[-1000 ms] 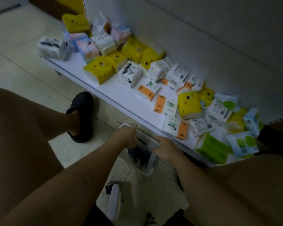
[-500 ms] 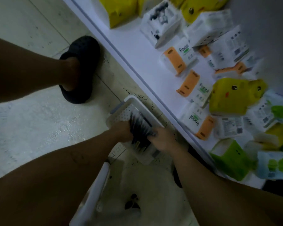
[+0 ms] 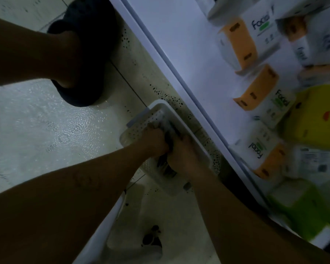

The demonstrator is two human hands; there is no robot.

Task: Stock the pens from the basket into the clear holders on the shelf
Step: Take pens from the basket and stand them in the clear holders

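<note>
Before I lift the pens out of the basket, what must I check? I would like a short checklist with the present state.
1. Both hands hold the pens: ok, left hand and right hand curl round the dark bundle.
2. Whole bundle inside the grip: cannot tell, dark ends stick out below the hands.
3. Basket rests flat on the floor: ok.
4. Clear holders in sight: not ok, none in view.
5. Room on the shelf: cannot tell, tissue packs crowd it.
</note>
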